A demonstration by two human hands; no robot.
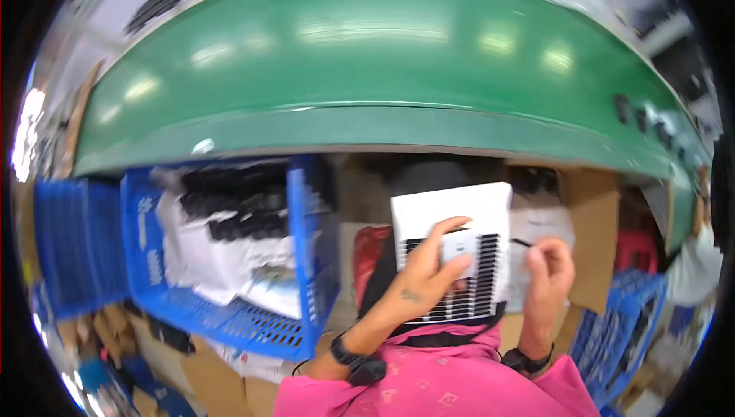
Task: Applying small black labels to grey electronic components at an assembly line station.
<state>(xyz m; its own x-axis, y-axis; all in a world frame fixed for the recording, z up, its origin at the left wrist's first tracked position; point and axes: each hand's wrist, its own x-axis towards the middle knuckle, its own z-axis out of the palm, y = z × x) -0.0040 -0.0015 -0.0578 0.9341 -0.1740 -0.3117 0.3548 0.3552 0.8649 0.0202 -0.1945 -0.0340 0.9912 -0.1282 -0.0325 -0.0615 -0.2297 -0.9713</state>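
Observation:
On my lap lies a white sheet (pixel 452 206) with rows of short black strips (pixel 486 279) on its lower part. My left hand (pixel 425 275) is over it, closed with thumb and fingers around a small light-grey rectangular piece (pixel 458 247). Two small dark marks show on that piece; its far side is hidden. To the right of the sheet, my right hand (pixel 550 268) has its fingertips pinched on a thin black piece (pixel 522 242), which points toward the sheet. Both wrists carry dark bands.
A green bench (pixel 367 73) spans the far side. At left, a blue crate (pixel 207 310) holds black items and white papers, beside stacked blue crates (pixel 76 249). Right are an open cardboard box (pixel 593 237), another blue crate (pixel 616 333) and part of another person (pixel 693 272).

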